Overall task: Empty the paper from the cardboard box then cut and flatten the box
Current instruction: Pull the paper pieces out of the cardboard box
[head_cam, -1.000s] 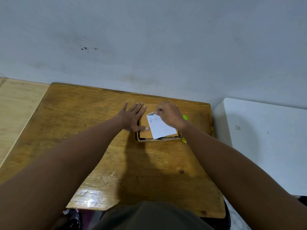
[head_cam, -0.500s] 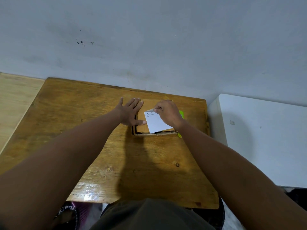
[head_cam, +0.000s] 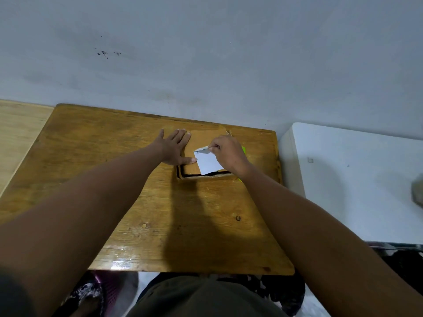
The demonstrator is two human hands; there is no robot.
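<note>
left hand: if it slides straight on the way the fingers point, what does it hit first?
Probably nothing on the table: the left hand points at the far table edge, then the wall. Depth unclear.

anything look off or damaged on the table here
Nothing is spilled or broken. The box lies flat under the left hand, and the paper sits askew as the right hand pinches its far corner. A green object peeks from behind that hand; what it is cannot be told.

1. Lighting is even and moderately dim.
2. A broad dark shadow falls on the wooden table point(head_cam: 91, 156) centre.
3. Glare marks its near edge.
4. Frame edges are stretched and blurred.
</note>
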